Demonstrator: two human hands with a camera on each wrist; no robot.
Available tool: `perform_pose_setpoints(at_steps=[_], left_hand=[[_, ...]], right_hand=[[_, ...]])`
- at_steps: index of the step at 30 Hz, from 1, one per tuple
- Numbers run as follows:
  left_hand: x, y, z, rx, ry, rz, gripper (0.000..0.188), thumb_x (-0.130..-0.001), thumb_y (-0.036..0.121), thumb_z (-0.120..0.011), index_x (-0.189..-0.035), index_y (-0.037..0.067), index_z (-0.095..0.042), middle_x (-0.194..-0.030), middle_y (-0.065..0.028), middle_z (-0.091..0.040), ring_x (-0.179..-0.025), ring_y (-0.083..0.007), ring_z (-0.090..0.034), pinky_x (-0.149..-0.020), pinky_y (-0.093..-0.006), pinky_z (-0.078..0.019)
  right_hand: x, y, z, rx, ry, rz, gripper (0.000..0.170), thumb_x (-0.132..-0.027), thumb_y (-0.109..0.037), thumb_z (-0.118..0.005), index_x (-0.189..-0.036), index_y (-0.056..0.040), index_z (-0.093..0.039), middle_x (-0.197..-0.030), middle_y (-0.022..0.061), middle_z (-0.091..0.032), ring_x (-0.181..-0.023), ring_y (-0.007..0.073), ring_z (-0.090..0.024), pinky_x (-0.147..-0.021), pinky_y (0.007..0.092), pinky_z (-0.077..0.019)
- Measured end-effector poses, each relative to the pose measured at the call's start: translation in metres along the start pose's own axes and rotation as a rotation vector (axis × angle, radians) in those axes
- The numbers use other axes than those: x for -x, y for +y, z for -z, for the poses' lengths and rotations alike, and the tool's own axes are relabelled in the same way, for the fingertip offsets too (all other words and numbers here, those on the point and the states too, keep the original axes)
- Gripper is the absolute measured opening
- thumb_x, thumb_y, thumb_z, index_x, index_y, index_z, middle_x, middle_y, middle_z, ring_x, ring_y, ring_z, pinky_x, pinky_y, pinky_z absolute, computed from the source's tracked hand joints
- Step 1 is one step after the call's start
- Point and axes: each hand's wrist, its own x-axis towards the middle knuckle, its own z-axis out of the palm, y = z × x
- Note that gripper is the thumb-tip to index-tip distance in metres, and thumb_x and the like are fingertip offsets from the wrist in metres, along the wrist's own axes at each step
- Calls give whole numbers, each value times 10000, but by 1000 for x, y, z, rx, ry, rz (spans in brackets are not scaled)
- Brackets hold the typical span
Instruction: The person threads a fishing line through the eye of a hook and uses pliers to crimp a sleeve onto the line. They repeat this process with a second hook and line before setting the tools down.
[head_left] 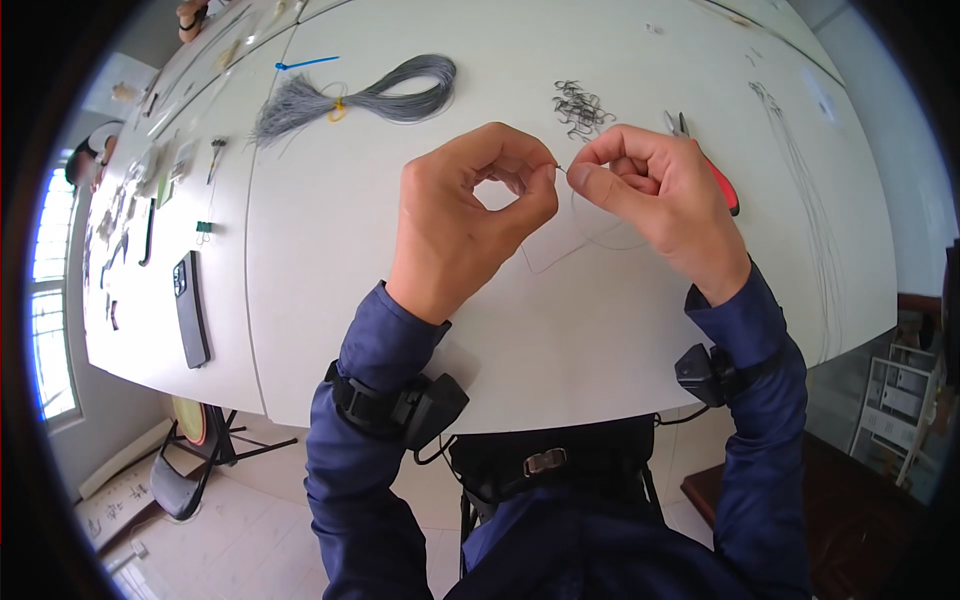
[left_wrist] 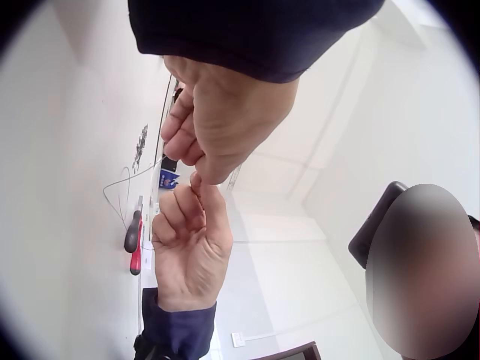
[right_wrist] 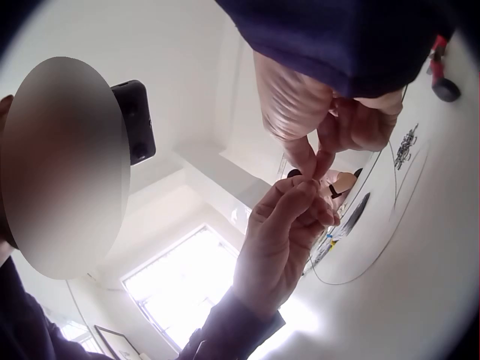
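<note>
Above the white table, my left hand (head_left: 452, 215) pinches a small dark fishing hook (head_left: 558, 167) between thumb and forefinger; most of the hook is hidden by the fingertips. Close beside it, my right hand (head_left: 665, 195) pinches a thin fishing line (head_left: 607, 247) with thumb and forefinger, its other fingers curled in. The line hangs in a loose loop below both hands. In both wrist views the two hands' fingertips meet. A pile of dark fishing hooks (head_left: 580, 108) lies beyond the hands.
A grey line bundle (head_left: 405, 90) with a yellow tie lies at the back left, near a blue cable tie (head_left: 308, 63). Red-handled pliers (head_left: 722, 188) lie beyond my right hand. Long strands (head_left: 800, 170) stretch along the right side. A phone (head_left: 190, 310) lies far left.
</note>
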Motion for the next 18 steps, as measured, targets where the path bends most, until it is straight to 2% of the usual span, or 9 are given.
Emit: perform_pose_setpoints(at_steps=[2, 5, 8, 10, 11, 14, 18], left_hand=[[0, 3, 0, 5, 16, 44, 72, -798, 14, -725, -865, 6, -700, -738, -32, -695, -707, -102, -656, -674, -246, -521], [0, 3, 1, -42, 33, 34, 73, -797, 10, -724, -861, -2, -691, -742, -37, -691, -705, -105, -648, -663, -248, -517], [0, 1, 1, -113, 27, -3, 78, -799, -4, -720, -871, -8, -692, -760, -35, -693, -723, -105, -646, -695, -248, -521], [0, 3, 3, -152, -11, 3, 89, -808, -26, -713, -896, -14, -704, -794, -23, -705, -764, -91, -650, -768, -243, -530], [0, 3, 3, -166, -17, -6, 92, -804, -27, -713, -894, -13, -704, -789, -29, -704, -759, -97, -653, -765, -244, -531], [0, 5, 2, -195, -43, -28, 97, -795, -31, -712, -890, -11, -704, -781, -42, -702, -746, -112, -658, -754, -248, -532], [1, 7, 1, -187, -71, -41, 92, -793, -35, -711, -882, -11, -703, -781, -48, -704, -744, -119, -662, -749, -254, -534]], right_hand=[[3, -5, -3, 69, 24, 14, 149, -897, -175, -721, -905, -27, -707, -568, -73, -319, -521, 39, -318, -499, 252, -273], [7, -6, -10, 286, 115, 142, 110, -885, -148, -724, -907, -43, -698, -559, -34, -311, -506, 66, -319, -489, 273, -277], [10, -10, -13, 353, 133, 193, 87, -907, -105, -724, -963, -41, -702, -610, -84, -304, -559, 37, -284, -518, 236, -270], [9, -9, -14, 368, 134, 238, 85, -916, -103, -720, -970, -39, -704, -611, -84, -303, -561, 34, -287, -513, 238, -270], [9, -8, -14, 376, 135, 259, 83, -921, -102, -718, -973, -39, -704, -611, -83, -302, -562, 32, -289, -510, 239, -269], [6, -2, -14, 247, 169, 183, 85, -904, -119, -711, -937, -42, -699, -558, -17, -321, -505, 78, -322, -484, 286, -280], [3, -2, -9, 143, 79, 94, 114, -933, -130, -691, -962, -22, -714, -572, -46, -396, -525, 50, -353, -492, 259, -295]])
